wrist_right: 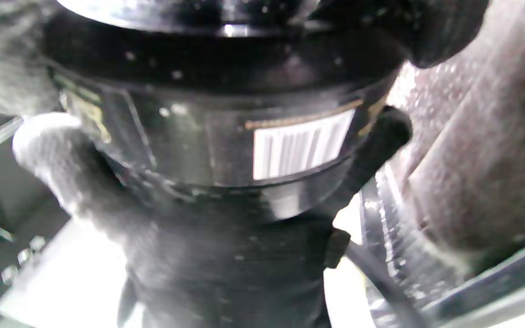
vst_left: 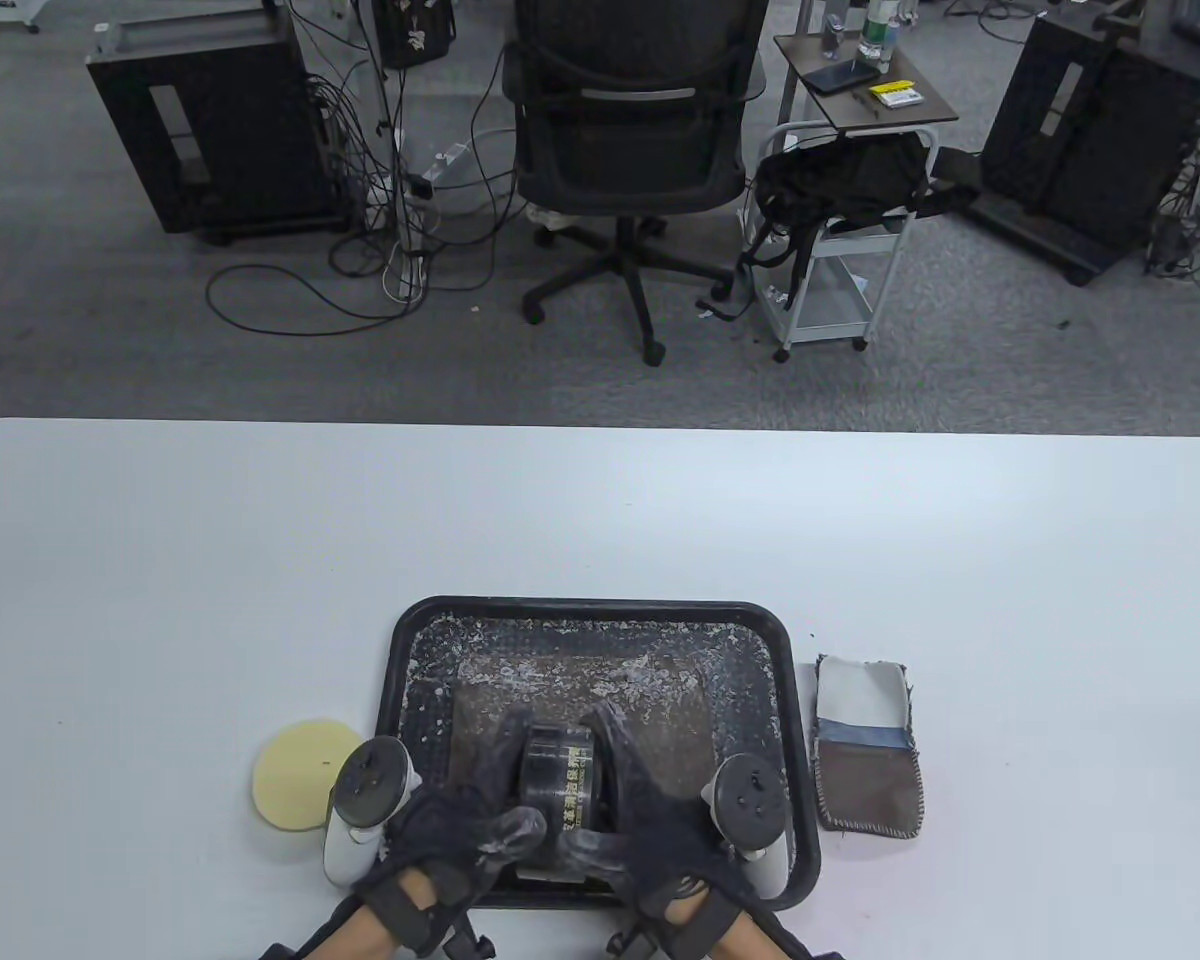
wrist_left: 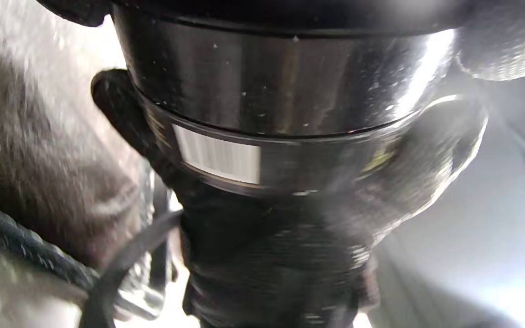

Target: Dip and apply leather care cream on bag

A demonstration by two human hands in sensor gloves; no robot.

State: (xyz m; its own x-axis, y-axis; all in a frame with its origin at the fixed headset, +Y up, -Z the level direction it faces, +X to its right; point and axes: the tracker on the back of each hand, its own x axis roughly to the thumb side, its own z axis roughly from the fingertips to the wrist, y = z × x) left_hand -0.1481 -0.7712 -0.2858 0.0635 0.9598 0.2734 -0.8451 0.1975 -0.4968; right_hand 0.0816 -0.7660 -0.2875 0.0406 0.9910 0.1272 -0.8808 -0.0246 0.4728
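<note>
Both hands hold the black cream jar (vst_left: 558, 778), above the near half of the black tray (vst_left: 407, 640). Left hand (vst_left: 460, 820) wraps the jar's left side, fingers curled round it, thumb lying across the near face. Right hand (vst_left: 650, 815) wraps the right side, fingers curled up along the far right of the jar, thumb meeting the left thumb at the near side. Jar lies on its side or tilted; label with pale lettering faces up. Cannot tell whether the lid is seated or loosened.

Left wrist view: jar (wrist_left: 280, 91) fills the frame, glossy black, seam line and white barcode patch visible; the other hand's gloved fingers (wrist_left: 116, 105) curl round it from below. Right wrist view: same jar (wrist_right: 226, 127), barcode facing the camera, gloved fingers (wrist_right: 53, 150) curled at its left. Both views blurred.

Under the hands, the brown bag (vst_left: 560, 690) lies flat in the tray, flecked with white residue; the hands and jar cover its near part. Tray floor also speckled white.

Around: round yellow sponge pad (vst_left: 300, 775) on the white table (vst_left: 600, 520) just left of the tray, partly hidden by the left tracker (vst_left: 365, 800). Folded cloth (vst_left: 865, 745), white, blue and brown, just right of the tray. Right tracker (vst_left: 750, 815) overlaps the tray's right rim.
</note>
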